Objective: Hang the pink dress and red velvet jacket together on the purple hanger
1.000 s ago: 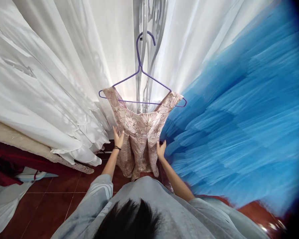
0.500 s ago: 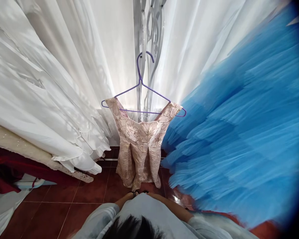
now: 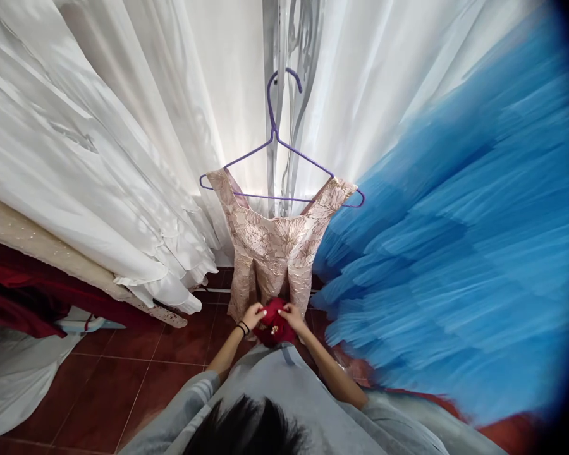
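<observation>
**Red bundle, tight corner**

Both hands, left (image 3: 253, 314) and right (image 3: 291, 313), pinch a red cloth (image 3: 271, 321) at 6 o'clock below the pink dress (image 3: 272, 249). My worry: it could snag the dress hem and tug it off its hanger (image 3: 281, 148), or slip to the floor (image 3: 137, 373).

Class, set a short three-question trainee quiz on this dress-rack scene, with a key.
1. True or false: the pink floral dress hangs on a purple hanger.
2. What do the left hand and right hand hold between them?
3. Which lies on the person's right of the pink dress: A white gowns, B blue tulle skirt, C red tiled floor?

Key: 1 true. 2 a dark red cloth piece. 3 B.
</observation>
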